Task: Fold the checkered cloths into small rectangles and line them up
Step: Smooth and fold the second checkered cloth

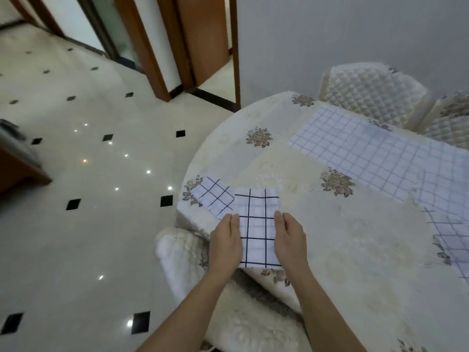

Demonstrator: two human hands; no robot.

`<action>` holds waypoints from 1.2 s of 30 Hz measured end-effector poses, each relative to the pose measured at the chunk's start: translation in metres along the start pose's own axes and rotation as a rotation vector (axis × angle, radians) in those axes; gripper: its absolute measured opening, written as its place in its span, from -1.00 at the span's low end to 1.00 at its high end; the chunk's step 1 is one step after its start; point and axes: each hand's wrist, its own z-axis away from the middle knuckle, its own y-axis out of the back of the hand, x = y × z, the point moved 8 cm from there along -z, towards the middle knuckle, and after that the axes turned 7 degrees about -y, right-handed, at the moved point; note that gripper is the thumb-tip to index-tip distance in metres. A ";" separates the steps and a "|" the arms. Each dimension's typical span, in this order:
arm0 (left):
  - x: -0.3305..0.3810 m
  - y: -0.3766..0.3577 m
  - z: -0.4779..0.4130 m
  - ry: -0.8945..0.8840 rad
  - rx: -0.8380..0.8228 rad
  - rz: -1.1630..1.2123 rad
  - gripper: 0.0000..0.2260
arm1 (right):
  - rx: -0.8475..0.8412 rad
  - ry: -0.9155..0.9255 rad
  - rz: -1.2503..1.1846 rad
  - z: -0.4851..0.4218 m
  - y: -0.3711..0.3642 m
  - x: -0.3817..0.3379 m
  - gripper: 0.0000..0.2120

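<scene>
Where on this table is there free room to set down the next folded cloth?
Free: the tablecloth right of the right hand, out to the right-edge cloth, and the middle up to the big cloth. Crowded: the left edge, where the folded cloth meets the cloth between the hands.

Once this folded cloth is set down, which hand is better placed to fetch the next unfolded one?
Right hand, likely: the unfolded cloths lie off to its side; the left hand is farther from them.
</scene>
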 end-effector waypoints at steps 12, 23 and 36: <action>-0.098 0.213 0.012 0.172 0.450 -0.044 -0.67 | -0.384 0.202 0.130 0.061 -0.216 -0.090 -0.60; -0.236 0.414 -0.038 0.280 0.562 0.020 -0.70 | -0.492 0.245 0.216 0.111 -0.462 -0.162 -0.68; -0.287 0.531 -0.139 0.264 0.526 -0.002 -0.70 | -0.467 0.200 0.188 0.096 -0.599 -0.231 -0.66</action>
